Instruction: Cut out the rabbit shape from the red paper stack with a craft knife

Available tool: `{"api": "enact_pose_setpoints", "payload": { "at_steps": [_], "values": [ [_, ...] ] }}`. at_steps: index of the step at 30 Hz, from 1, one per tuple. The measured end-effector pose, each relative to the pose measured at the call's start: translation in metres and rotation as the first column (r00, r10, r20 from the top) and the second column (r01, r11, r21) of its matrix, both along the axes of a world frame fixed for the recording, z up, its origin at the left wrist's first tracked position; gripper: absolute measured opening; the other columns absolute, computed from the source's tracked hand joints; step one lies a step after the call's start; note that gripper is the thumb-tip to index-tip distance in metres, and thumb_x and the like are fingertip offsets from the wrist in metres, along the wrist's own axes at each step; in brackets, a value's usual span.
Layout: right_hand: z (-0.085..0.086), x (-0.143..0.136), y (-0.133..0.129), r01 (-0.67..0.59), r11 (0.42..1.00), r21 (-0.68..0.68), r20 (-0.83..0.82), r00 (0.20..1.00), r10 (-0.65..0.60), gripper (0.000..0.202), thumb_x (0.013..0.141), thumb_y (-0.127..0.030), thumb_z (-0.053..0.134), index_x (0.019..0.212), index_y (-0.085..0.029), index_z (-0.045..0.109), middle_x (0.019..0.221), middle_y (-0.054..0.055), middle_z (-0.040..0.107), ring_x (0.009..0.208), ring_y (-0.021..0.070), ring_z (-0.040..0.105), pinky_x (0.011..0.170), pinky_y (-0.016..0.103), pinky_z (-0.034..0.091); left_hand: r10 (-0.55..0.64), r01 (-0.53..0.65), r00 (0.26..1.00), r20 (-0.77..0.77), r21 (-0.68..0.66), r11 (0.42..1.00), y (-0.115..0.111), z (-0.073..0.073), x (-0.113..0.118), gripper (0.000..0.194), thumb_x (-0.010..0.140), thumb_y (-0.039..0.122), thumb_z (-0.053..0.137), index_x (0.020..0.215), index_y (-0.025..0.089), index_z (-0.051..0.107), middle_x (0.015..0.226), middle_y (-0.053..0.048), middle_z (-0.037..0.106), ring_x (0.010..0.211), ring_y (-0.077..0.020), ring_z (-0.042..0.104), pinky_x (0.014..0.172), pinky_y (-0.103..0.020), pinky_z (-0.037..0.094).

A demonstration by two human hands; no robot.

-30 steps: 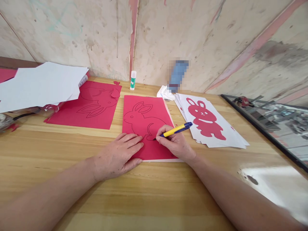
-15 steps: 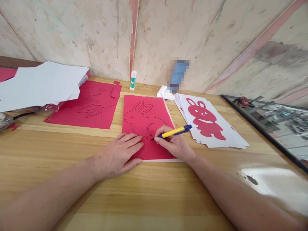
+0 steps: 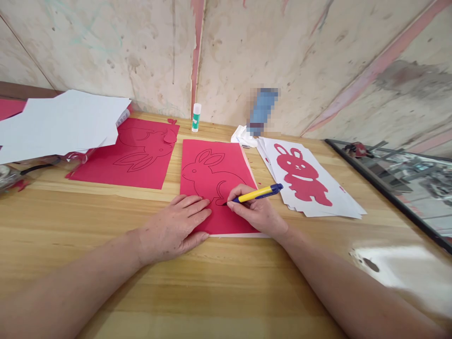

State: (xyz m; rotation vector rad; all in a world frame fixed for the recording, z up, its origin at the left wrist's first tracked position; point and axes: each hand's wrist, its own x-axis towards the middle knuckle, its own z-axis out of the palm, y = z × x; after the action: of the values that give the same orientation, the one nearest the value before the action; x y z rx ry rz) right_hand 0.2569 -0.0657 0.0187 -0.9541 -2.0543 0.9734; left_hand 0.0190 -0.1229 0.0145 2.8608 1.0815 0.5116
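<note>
A red sheet [image 3: 226, 157] with a rabbit outline drawn in dark line lies on the wooden table, over a white sheet whose edge shows at the bottom. My left hand [image 3: 178, 226] rests flat on its lower left part, fingers apart and holding nothing. In my right hand [image 3: 256, 212] is a yellow and blue pen [image 3: 259, 193], its tip touching the red sheet by the rabbit's foot. Further left lies another red sheet [image 3: 141, 157] with a rabbit outline, and small red cut pieces are at its upper right corner.
A glue stick [image 3: 196, 117] stands by the wall. White papers [image 3: 332, 197] with a red rabbit cutout [image 3: 303, 176] lie right. More white sheets [image 3: 63, 125] are at left. A crumpled white tissue [image 3: 242, 136] sits near a blurred blue object [image 3: 263, 113]. A dark-framed edge [image 3: 388, 195] runs along the right.
</note>
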Motion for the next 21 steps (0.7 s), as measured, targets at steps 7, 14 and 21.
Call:
{"api": "enact_pose_setpoints", "payload": {
  "at_steps": [7,14,21],
  "values": [
    [-0.0018,0.0000,0.0004,-0.028,1.000,0.008,0.014,0.999,0.028,0.006,0.085,-0.026,0.057,0.082,-0.021,0.056,0.076,0.002,0.058,0.071,0.0145,0.053,0.064,0.027,0.044,-0.004,0.004,1.000,-0.002,0.009,1.000,0.0000,0.0013,0.0004,0.046,0.097,0.041,0.041,0.127,0.010,0.056,0.133,-0.017,0.056,0.124,-0.0321,0.050,0.101,-0.051,0.042],
    [-0.0003,-0.0006,0.0001,-0.012,1.000,0.005,0.012,1.000,0.012,0.005,0.084,-0.026,0.057,0.082,-0.021,0.056,0.076,0.001,0.058,0.070,0.0142,0.052,0.063,0.027,0.043,0.001,-0.001,1.000,-0.009,0.006,1.000,0.0000,0.0007,0.0002,0.045,0.097,0.041,0.041,0.126,0.011,0.056,0.134,-0.016,0.056,0.124,-0.0314,0.049,0.102,-0.050,0.042],
    [-0.0005,-0.0010,0.0001,-0.023,1.000,0.015,0.024,0.999,0.023,0.005,0.085,-0.025,0.057,0.083,-0.021,0.057,0.077,0.001,0.059,0.071,0.0144,0.054,0.064,0.027,0.044,0.003,-0.003,1.000,0.002,-0.003,1.000,-0.0004,-0.0010,-0.0003,0.044,0.096,0.040,0.043,0.127,0.012,0.056,0.134,-0.015,0.056,0.125,-0.0313,0.048,0.103,-0.050,0.041]
  ]
}}
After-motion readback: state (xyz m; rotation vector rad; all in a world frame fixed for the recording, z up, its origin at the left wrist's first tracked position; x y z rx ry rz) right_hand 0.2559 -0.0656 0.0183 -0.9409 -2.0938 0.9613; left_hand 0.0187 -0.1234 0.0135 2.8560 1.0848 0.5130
